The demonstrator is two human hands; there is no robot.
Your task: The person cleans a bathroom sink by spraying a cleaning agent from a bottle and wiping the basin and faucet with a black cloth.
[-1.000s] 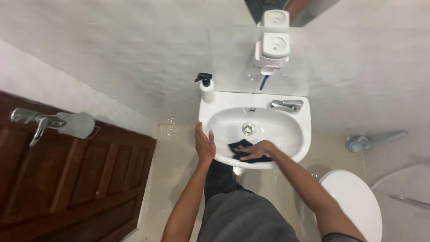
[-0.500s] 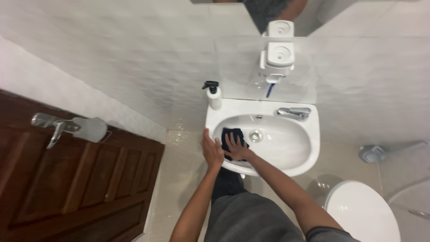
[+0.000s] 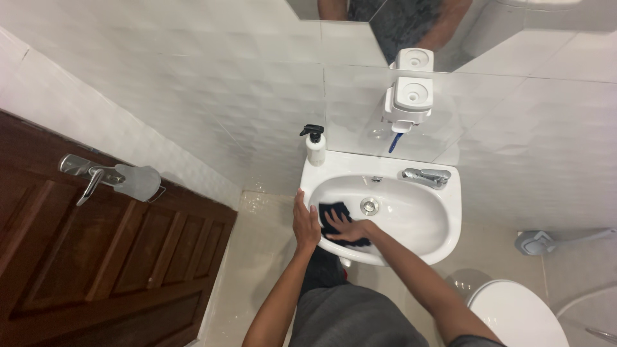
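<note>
My left hand (image 3: 306,222) blocks the sink (image 3: 450,218) rim's left edge; my right hand (image 3: 350,228) and dark cloth (image 3: 334,212) fill the bowl's left part. Bowl's right half open, drain (image 3: 368,205) uncovered. Faucet (image 3: 425,175) crowds back right, soap bottle (image 3: 315,146) back left corner, wall dispenser (image 3: 408,97) overhangs the back rim.

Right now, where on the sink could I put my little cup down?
The back ledge of the sink is bare between the soap pump bottle and the tap. The right side of the bowl past the drain is free too. The left side is crowded: the left hand rests on the rim and the right hand presses a dark cloth there.
</note>
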